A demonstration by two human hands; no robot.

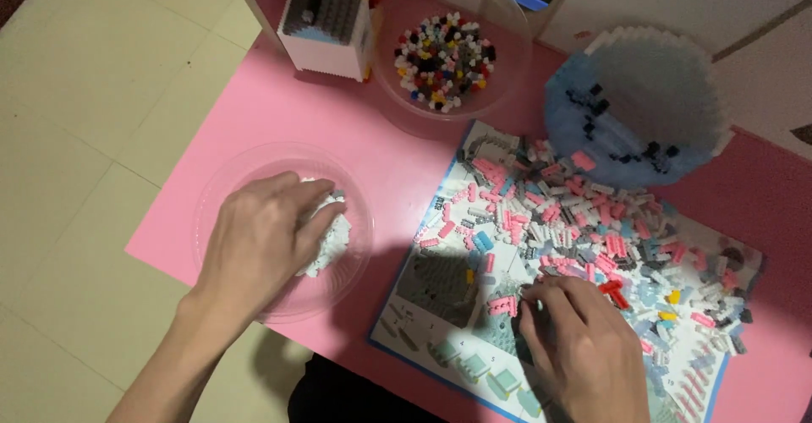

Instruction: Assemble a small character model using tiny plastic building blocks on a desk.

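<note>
On the pink table (279,110), left hand (258,241) fingers grip white bricks (331,241); right hand (584,347) fingers pinch scattered bricks (584,228).

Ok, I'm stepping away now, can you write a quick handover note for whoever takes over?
Left hand: fingers down in the clear dish, on the white bricks.
Right hand: fingertips among the loose bricks on the instruction sheet; grip cannot be made out.
Done: white bricks gathered in the dish; blue round model stands behind.
Left: a large mixed pile on the sheet.
</note>
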